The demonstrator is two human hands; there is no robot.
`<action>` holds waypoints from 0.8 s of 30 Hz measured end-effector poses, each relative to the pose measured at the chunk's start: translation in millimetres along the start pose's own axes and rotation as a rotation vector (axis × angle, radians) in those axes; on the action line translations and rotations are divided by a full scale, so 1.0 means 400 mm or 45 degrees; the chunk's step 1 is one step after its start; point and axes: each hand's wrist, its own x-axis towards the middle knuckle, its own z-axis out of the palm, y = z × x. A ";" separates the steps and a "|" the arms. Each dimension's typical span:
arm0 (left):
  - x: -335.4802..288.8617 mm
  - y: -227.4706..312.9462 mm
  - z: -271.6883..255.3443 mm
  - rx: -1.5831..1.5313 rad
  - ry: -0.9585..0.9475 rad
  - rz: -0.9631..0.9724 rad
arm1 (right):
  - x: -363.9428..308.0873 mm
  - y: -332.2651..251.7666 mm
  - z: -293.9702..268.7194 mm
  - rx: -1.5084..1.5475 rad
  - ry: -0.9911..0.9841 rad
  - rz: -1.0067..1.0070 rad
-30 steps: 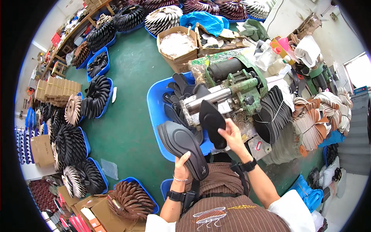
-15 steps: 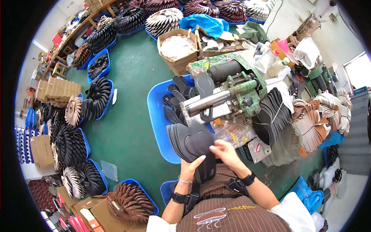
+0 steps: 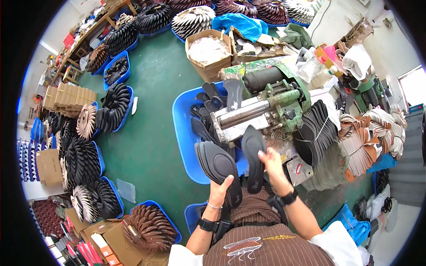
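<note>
My left hand is closed round the lower part of a small stack of black insoles, its thumb lying on the top one. To the right of the stack, a single black insole is gripped at its right edge between the thumb and fingers of my right hand. Both sit just in front of a green machine with a shiny metal roller. Another dark insole stands at the far side of that roller.
Left of the machine, a blue tub holds loose black insoles. A tied dark insole stack lies to the right, with brown and white bundles beyond. An open cardboard box stands behind. Several tubs of fanned insoles line the left side.
My right hand has drawn a single insole away from the stack, to the right. At the roller, the other insole no longer hangs over the front. My left hand still holds the stack.
</note>
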 end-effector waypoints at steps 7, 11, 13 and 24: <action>0.019 0.019 0.029 -0.118 0.021 0.002 | -0.003 -0.016 0.116 -0.018 -0.286 -0.130; 0.016 0.038 0.032 -0.281 -0.083 -0.046 | -0.042 0.026 0.046 -0.281 -0.039 0.193; 0.015 0.060 0.043 -0.561 -0.159 -0.166 | 0.047 -0.002 0.006 0.152 0.017 -0.132; 0.023 0.068 0.047 -0.377 -0.013 -0.104 | -0.025 0.023 0.053 -0.288 -0.023 -0.010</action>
